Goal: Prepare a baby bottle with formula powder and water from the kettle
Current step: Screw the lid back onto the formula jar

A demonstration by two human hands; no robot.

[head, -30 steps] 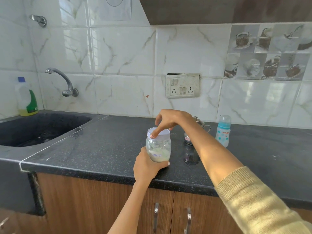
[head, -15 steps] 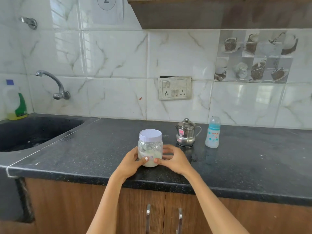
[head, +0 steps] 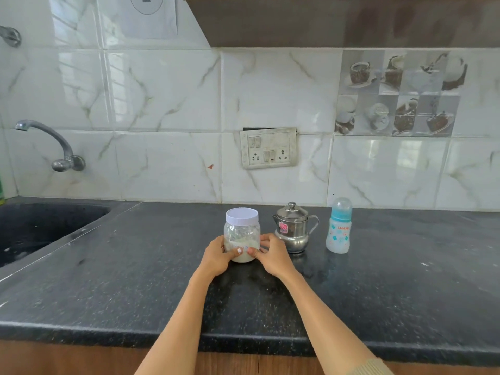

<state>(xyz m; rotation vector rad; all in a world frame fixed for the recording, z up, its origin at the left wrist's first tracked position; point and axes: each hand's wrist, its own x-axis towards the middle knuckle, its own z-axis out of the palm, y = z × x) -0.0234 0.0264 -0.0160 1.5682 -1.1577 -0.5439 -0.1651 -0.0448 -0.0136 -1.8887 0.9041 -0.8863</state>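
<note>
A clear jar of formula powder point(head: 241, 234) with a white lid stands upright on the dark counter point(head: 135, 266). My left hand point(head: 216, 257) holds its lower left side and my right hand point(head: 272, 255) holds its lower right side, thumbs meeting at the front. Just right of the jar sits a small steel kettle point(head: 293, 228) with its lid on. Further right stands a baby bottle point(head: 338, 227) with a blue collar and a clear cap.
A dark sink point(head: 40, 228) lies at the left with a wall tap point(head: 54, 144) above it. A switch and socket plate point(head: 267, 148) hangs on the tiled wall behind the jar. A wooden cabinet point(head: 338, 20) overhangs at the top.
My right hand came off the jar's lid and dropped to the jar's lower right side. The view pulled back and shifted right; jar, kettle and bottle stay in place.
</note>
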